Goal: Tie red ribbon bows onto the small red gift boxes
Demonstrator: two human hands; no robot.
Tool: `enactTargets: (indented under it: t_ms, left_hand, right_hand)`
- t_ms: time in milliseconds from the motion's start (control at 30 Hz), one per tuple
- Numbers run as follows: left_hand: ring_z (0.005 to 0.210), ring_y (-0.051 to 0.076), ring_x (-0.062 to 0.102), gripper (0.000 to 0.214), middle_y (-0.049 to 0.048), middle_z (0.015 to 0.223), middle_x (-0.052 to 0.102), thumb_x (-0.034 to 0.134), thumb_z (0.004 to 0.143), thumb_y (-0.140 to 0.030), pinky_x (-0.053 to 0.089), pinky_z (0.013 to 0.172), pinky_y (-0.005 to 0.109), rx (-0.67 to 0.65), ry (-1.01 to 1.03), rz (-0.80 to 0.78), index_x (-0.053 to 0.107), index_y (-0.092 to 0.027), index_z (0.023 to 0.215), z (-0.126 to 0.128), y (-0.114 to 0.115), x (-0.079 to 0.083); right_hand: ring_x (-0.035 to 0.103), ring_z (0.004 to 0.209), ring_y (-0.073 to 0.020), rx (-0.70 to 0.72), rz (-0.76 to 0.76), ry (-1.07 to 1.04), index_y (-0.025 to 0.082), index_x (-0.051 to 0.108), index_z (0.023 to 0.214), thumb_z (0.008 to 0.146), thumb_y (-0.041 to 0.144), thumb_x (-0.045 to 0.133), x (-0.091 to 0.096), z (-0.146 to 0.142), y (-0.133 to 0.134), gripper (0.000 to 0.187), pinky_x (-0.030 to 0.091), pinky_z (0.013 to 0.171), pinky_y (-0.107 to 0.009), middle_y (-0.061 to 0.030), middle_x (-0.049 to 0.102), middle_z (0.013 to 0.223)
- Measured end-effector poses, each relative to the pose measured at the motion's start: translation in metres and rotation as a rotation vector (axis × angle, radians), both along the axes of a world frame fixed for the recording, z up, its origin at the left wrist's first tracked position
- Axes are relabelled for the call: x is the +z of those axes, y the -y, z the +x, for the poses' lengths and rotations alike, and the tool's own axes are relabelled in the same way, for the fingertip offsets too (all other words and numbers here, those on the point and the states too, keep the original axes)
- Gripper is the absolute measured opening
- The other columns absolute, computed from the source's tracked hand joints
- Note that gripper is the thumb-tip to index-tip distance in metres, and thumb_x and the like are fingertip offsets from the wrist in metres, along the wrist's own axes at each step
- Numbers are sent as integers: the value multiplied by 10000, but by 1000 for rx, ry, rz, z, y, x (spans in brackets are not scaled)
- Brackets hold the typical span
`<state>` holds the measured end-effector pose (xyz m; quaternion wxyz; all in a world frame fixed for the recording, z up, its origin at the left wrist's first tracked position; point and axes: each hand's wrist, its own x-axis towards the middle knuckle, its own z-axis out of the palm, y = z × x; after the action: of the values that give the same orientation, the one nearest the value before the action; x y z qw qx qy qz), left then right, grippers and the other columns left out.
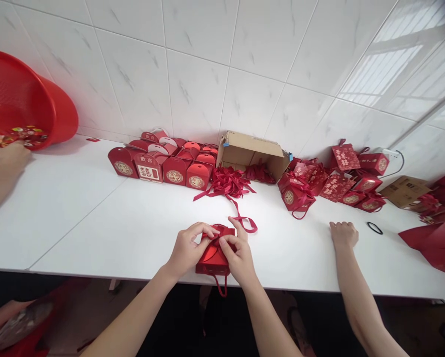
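A small red gift box sits at the near edge of the white table. My left hand pinches the red ribbon on top of the box. My right hand grips the same ribbon from the right side, fingers closed. A loop of the ribbon trails away on the table behind the box, and another end hangs down over the table edge.
Rows of red gift boxes line the wall, beside a loose ribbon heap and an open cardboard box. More red boxes lie right. Another person's hand rests on the table; a third person's hand reaches a tilted red basket.
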<state>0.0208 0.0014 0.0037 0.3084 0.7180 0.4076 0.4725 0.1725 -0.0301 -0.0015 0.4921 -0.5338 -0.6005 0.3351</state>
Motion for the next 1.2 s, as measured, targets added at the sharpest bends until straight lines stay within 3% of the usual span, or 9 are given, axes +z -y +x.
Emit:
enactTargets:
  t_ms: [100, 233, 367, 500, 700, 867, 1000, 1100, 1200]
  left_hand:
    - [842, 156, 661, 93, 20, 833, 686, 551, 827, -181, 534, 811, 302, -20, 16, -28, 567, -190, 736, 3, -4, 1]
    - [818, 145, 621, 90, 13, 830, 615, 616, 801, -241, 541, 830, 325, 61, 68, 19, 550, -187, 831, 4, -3, 6]
    - [910, 186, 609, 113, 60, 918, 646, 628, 805, -250, 531, 841, 351, -86, -100, 69, 636, -195, 903, 1, 2, 9]
    - [929, 198, 636, 107, 65, 914, 694, 633, 808, -229, 538, 854, 351, -92, -83, 54, 711, -214, 880, 0, 0, 4]
    - [914, 192, 660, 132, 61, 908, 723, 619, 818, -202, 553, 825, 312, -208, -77, 37, 744, -221, 854, -9, -8, 7]
    - [911, 188, 653, 151, 68, 888, 722, 587, 842, -197, 547, 814, 308, -272, -137, 86, 733, -212, 876, -12, -9, 13]
    - [933, 183, 639, 162, 54, 867, 726, 571, 850, -170, 529, 849, 321, -332, -171, 127, 722, -216, 883, -12, -9, 15]
    - [925, 189, 629, 165, 61, 873, 715, 556, 856, -171, 520, 832, 329, -356, -210, 166, 708, -212, 907, -12, -10, 21]
    - [863, 181, 613, 178, 59, 835, 687, 518, 871, -169, 507, 782, 316, -384, -306, 172, 691, -202, 898, -12, -9, 32]
  right_hand:
    - [295, 1355, -261, 74, -32, -55, 186, 657, 701, 885, 376, 505, -1, 2, -1, 304, 265, 1105, -451, -99, 414, 1417]
    - [346, 1331, -253, 7, -4, -152, 182, 648, 750, 889, 393, 502, -5, 3, -2, 292, 273, 1100, -449, -112, 426, 1416]
    - [372, 1316, -249, 8, 2, -152, 184, 664, 772, 890, 401, 502, -6, 1, 1, 295, 295, 1092, -435, -108, 441, 1405]
    - [425, 1274, -235, 11, -18, -110, 200, 688, 827, 920, 376, 444, -1, 7, 6, 315, 326, 1070, -431, -96, 519, 1334]
    - [611, 910, -195, 48, 65, 135, 206, 569, 1085, 852, 251, 517, 1, 30, 3, 242, 491, 776, -339, -77, 656, 1049]
    - [587, 792, -202, 22, 125, 440, 220, 592, 1038, 854, 207, 524, 24, 39, 21, 197, 447, 782, -365, -43, 670, 843]
    - [569, 604, -169, 228, -80, 455, 260, 593, 1108, 814, 374, 636, 51, 44, 35, 318, 439, 640, -307, 12, 659, 688]
    - [582, 618, -158, 212, -102, 336, 229, 643, 1027, 856, 462, 547, 56, 42, 19, 304, 433, 583, -278, -23, 676, 767]
    - [567, 582, -134, 265, -97, 218, 200, 660, 856, 888, 423, 488, 51, 34, -8, 284, 434, 536, -255, -26, 668, 748]
